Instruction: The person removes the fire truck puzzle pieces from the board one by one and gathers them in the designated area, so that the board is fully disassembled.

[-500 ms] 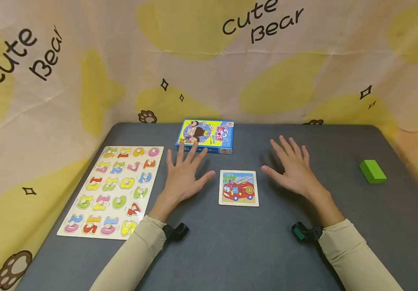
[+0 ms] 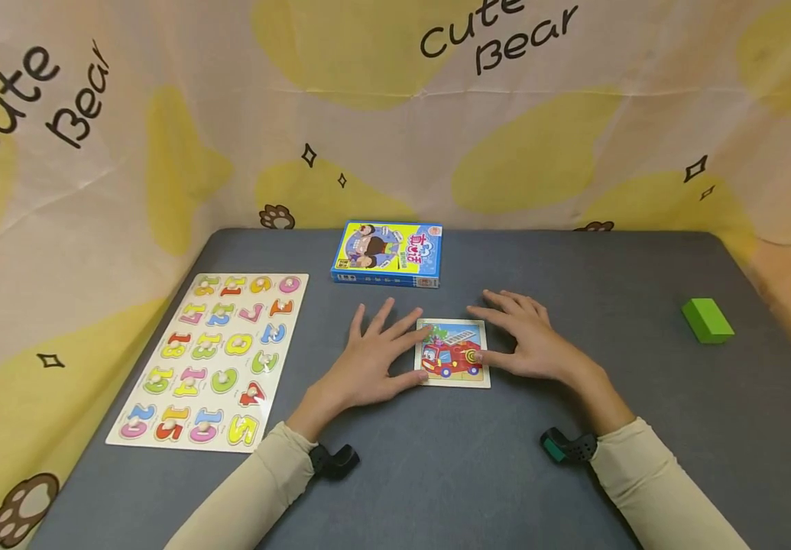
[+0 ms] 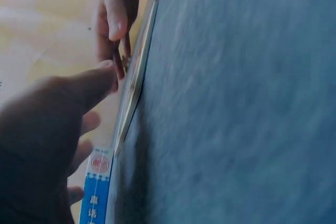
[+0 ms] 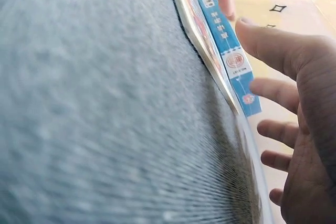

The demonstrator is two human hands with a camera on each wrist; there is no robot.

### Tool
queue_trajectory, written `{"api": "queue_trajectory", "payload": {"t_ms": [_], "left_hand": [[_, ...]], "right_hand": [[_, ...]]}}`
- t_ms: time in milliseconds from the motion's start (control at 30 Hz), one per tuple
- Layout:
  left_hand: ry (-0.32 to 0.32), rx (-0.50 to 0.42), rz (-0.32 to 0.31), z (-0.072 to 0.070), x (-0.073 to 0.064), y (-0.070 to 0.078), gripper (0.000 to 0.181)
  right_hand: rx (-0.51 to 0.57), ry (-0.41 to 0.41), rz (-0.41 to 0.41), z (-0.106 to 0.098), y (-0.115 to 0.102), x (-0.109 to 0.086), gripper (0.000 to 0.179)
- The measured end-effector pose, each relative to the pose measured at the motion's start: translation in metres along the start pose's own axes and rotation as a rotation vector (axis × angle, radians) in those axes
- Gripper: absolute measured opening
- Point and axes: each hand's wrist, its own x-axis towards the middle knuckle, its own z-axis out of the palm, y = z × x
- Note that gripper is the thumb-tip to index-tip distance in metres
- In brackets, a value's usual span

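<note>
One printed cloth (image 2: 381, 130) is hung behind one grey table (image 2: 436, 473). Along the table's left edge, one board (image 2: 211, 363) of twenty-one numerals is laid. One left hand (image 2: 361, 367) is spread, fingers apart. One blue box (image 2: 388, 254) is set near the far edge. Mid-table, one fire-engine picture (image 2: 452, 353) is overhung by the left hand and one right hand (image 2: 529, 344), its fingers parted, nothing gripped. One green block (image 2: 708, 321) is placed near the right edge.

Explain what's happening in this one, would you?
A person at a table has the left grip and right grip at opposite sides of the truck board. Fingers are spread, thumbs over its edges, and neither holds it. The number board lies to the left, the box beyond it, and the green block off to the right.
</note>
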Motion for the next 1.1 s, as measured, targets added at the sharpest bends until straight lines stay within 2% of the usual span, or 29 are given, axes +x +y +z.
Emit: {"api": "queue_trajectory", "payload": {"t_ms": [133, 267, 567, 833, 1100], "left_hand": [[-0.077, -0.039, 0.031, 0.004, -0.003, 0.003, 0.071], [-0.105, -0.043, 0.035, 0.006, -0.004, 0.005, 0.069], [-0.083, -0.068, 0.071, 0.009, -0.006, 0.007, 0.069], [-0.042, -0.094, 0.188, 0.013, -0.009, 0.010, 0.063], [-0.031, -0.094, 0.270, 0.015, -0.011, 0.016, 0.061]], "right_hand": [[0.018, -0.029, -0.023, 0.003, -0.001, -0.001, 0.066], [0.036, -0.045, -0.032, 0.006, -0.001, -0.001, 0.060], [0.032, -0.051, -0.048, 0.009, 0.000, -0.002, 0.057], [0.055, -0.001, -0.113, 0.011, -0.002, -0.001, 0.050], [0.065, 0.031, -0.148, 0.015, -0.002, -0.002, 0.048]]}}
